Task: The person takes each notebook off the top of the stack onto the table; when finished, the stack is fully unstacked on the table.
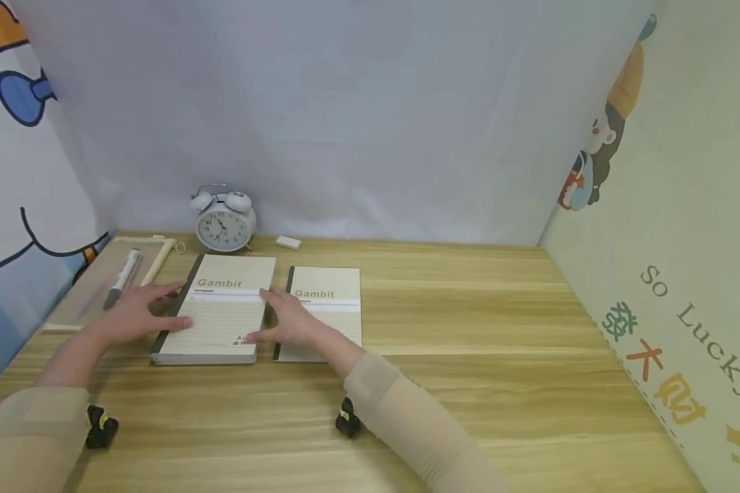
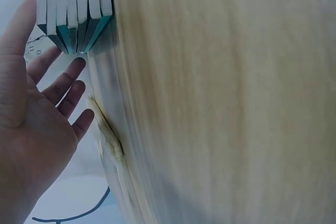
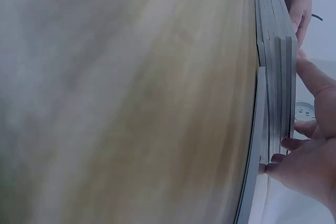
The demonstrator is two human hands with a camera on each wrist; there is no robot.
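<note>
And it's the head camera on top, looking forward and down over the surface (image 1: 469,329), far enough back to take in both forearms and the backdrop (image 1: 358,123)! Down to the left wrist: rolled sideways, low and close, facing the far end past the left hand (image 1: 132,315), the notebook stack (image 1: 216,329) up at its top edge. Over to the right wrist, rolled the opposite way, tight beside the right hand (image 1: 290,318), facing forward and leftward along the stack! All three share that stack and the alarm clock (image 1: 224,229); head and right wrist share the single notebook (image 1: 327,281).
</note>
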